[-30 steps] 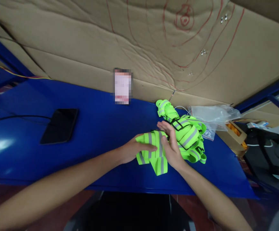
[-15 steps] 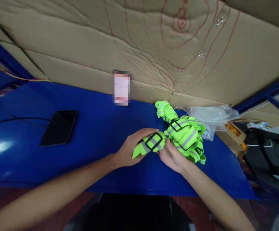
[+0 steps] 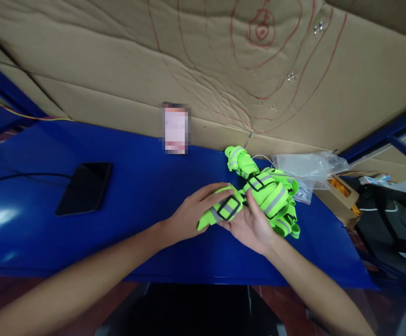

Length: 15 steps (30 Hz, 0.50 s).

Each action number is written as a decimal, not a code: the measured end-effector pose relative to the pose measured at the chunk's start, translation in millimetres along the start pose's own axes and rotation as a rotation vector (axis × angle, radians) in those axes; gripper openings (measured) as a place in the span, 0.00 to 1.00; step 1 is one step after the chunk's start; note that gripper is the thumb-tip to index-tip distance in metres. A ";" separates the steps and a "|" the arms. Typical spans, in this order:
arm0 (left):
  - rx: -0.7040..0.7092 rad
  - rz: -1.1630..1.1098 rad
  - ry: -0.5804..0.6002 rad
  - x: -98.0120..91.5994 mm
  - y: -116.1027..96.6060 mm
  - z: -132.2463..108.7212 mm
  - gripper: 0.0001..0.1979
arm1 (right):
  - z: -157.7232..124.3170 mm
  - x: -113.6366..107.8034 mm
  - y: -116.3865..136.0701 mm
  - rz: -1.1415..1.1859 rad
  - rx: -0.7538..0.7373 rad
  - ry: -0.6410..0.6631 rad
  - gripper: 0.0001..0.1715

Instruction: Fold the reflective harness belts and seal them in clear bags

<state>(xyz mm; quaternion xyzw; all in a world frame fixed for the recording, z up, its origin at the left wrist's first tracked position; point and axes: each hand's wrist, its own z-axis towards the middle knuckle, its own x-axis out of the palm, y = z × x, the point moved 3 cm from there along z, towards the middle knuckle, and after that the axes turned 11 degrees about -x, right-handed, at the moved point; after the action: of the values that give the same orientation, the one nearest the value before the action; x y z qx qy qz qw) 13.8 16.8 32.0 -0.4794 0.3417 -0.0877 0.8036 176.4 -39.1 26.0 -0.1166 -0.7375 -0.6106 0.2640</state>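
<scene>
A bright green reflective strap (image 3: 208,217) with a grey stripe and a black buckle is folded into a bundle in front of me. My left hand (image 3: 189,212) wraps around this bundle from the left, thumb over its top. My right hand (image 3: 250,226) is open at its right end, palm turned up and thumb raised; its fingers reach toward the bundle's underside and their tips are partly hidden. Just beyond my right thumb lies a pile of similar green straps (image 3: 276,198), some bundled with black buckles.
A black phone-like device (image 3: 84,189) with a cable lies on the blue table (image 3: 136,172). At the back, a blurred card (image 3: 176,129) leans on the cardboard wall (image 3: 101,60). Clear plastic bags (image 3: 304,165), an open carton (image 3: 339,200) and a black bag (image 3: 388,224) are at right.
The strap bundle has shifted slightly right in my left hand, whose thumb now lies over it. My right hand has opened, with its thumb lifted away and more of the palm showing.
</scene>
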 end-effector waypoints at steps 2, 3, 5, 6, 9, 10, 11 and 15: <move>0.028 0.034 0.072 -0.7 1.6 2.1 0.34 | -3.6 2.6 2.4 -0.049 -0.019 0.055 0.46; 0.046 0.050 0.091 -1.0 2.3 2.8 0.36 | -5.5 3.9 2.8 -0.081 -0.031 0.084 0.47; 0.085 0.087 0.098 -0.6 3.4 2.7 0.38 | -9.1 6.1 2.4 -0.135 -0.055 0.141 0.50; 0.118 0.102 0.083 -0.2 3.5 2.0 0.38 | -10.4 6.6 1.8 -0.157 -0.068 0.162 0.51; 0.204 0.099 -0.014 0.9 2.5 -1.4 0.35 | -11.9 5.0 -1.6 -0.237 -0.090 0.220 0.53; 0.220 0.079 -0.050 0.9 1.7 -2.4 0.34 | -11.7 3.5 -3.2 -0.272 -0.089 0.244 0.54; 0.230 0.056 -0.076 0.8 0.5 -3.2 0.32 | -11.5 1.5 -4.7 -0.316 -0.087 0.264 0.54; 0.168 -0.042 -0.149 -3.3 -4.7 -1.1 0.28 | -15.2 -6.4 2.7 -0.612 -0.098 0.305 0.51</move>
<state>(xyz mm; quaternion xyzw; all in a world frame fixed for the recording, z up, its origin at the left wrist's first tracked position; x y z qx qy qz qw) 11.5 15.0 37.1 -0.4228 0.2621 -0.0970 0.8621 186.8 -52.1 26.6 0.1901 -0.6601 -0.7066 0.1699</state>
